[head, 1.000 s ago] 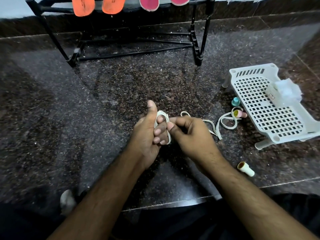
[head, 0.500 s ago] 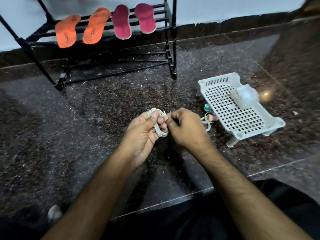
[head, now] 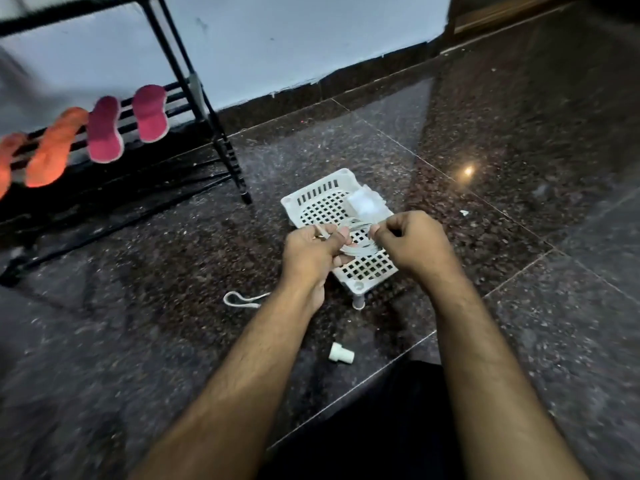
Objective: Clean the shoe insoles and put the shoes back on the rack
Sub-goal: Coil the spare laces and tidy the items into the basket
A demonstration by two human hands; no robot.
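A: Status on the insoles?

B: Four insoles are lying across the bars of the black rack (head: 194,98): two orange insoles (head: 52,150) at the left, two pink insoles (head: 104,131) beside them. They are looking set out to dry, so the cleaning part is likely done. That is a judgement, not confirmed.

A: Shoes?

B: No shoes are showing anywhere in view. Putting them back on the rack is looking like the open item.

A: What are the hands doing?

B: Both are working a coil of white lace (head: 358,242) above the white plastic tray (head: 313,199). The left hand (head: 313,252) is curling round one side of the coil with the thumb pressing on it. The right hand (head: 412,244) is pinching the other side with curled fingers. Neither is loose.

A: Anything else lying around?

B: A second white lace loop (head: 242,299) is lying on the floor (head: 519,168) near the left wrist. A small white plastic cap (head: 341,353) is sitting on the floor nearer the person. A clear wrapped packet (head: 365,202) is resting in the tray.

A: So what is remaining?

B: Probably lacing, refitting the insoles, then racking the shoes. More than half is looking left.
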